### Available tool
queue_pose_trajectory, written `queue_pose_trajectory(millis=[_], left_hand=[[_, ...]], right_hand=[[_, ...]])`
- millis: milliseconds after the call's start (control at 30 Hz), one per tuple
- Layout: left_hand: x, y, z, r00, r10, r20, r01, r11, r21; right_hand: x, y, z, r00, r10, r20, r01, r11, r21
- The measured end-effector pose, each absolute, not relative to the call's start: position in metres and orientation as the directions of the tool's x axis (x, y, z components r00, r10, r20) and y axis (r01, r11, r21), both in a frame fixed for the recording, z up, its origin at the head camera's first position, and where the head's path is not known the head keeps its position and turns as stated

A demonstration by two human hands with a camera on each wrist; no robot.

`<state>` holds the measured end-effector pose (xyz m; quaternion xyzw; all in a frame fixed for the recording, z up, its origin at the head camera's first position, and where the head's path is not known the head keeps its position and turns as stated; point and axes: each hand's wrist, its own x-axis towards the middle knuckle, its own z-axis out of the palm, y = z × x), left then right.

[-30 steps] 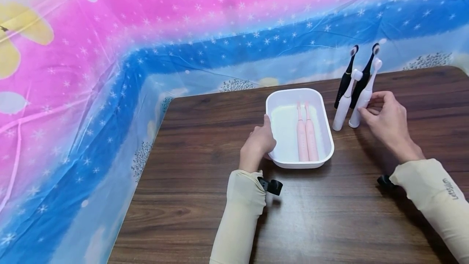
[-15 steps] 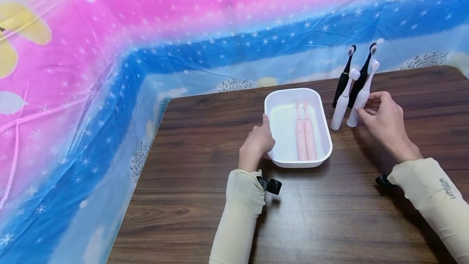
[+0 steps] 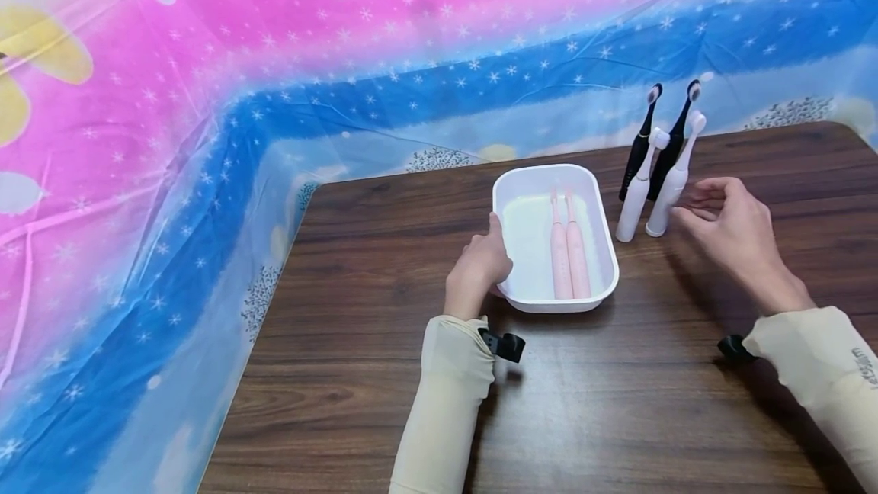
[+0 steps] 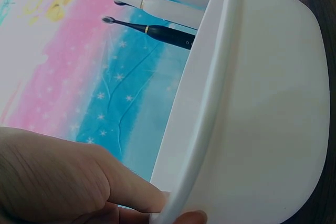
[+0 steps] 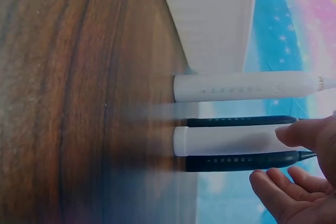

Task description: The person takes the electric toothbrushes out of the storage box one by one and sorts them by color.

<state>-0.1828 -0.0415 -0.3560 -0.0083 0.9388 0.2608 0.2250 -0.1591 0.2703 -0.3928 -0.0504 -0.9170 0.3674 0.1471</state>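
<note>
My left hand point(image 3: 482, 264) grips the left rim of a white plastic tub point(image 3: 527, 305); in the left wrist view, thumb and fingers pinch that rim. Two pink electric toothbrushes point(image 3: 571, 261) lie side by side inside the tub. Right of it, two white electric toothbrushes stand upright, a nearer-left one point(image 3: 632, 208) and a right one point(image 3: 665, 200). Behind them stand two black electric toothbrushes, one left point(image 3: 638, 151) and one right point(image 3: 675, 136). My right hand point(image 3: 737, 227) is beside the right white toothbrush, its fingers parted and holding nothing.
A dark wood-grain table point(image 3: 343, 372) carries everything. Its back edge meets a pink and blue patterned cloth point(image 3: 411, 59), which also hangs along the left side. The standing toothbrushes are close together, a short way from the tub's right wall.
My right hand has let go of the right white toothbrush and drawn slightly away to the right. That toothbrush stays standing. The left hand keeps its grip on the tub.
</note>
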Motion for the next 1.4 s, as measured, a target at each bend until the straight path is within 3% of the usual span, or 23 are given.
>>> queue_pose_trajectory(millis=[400,833,1100,1400], left_hand=[[-0.182,-0.041,-0.357,-0.906,0.106,-0.411,-0.100,0.887,0.451],[-0.182,-0.041,-0.356,-0.903,0.107,-0.416,-0.116,0.872,0.476],[-0.183,-0.042,-0.356,-0.904,0.101,-0.415,-0.115,0.878,0.465],[-0.182,-0.042,-0.353,-0.900,0.102,-0.423,-0.120,0.876,0.467]], right_hand=[[-0.130,0.268,-0.378,-0.935,0.185,0.301,-0.084,0.711,-0.698],[-0.112,0.221,-0.351,-0.921,0.082,0.381,-0.245,0.637,-0.730],[-0.121,0.190,-0.350,-0.947,-0.047,0.317,-0.266,0.667,-0.696],[-0.147,0.155,-0.357,-0.985,-0.160,0.062,-0.159,0.717,-0.679]])
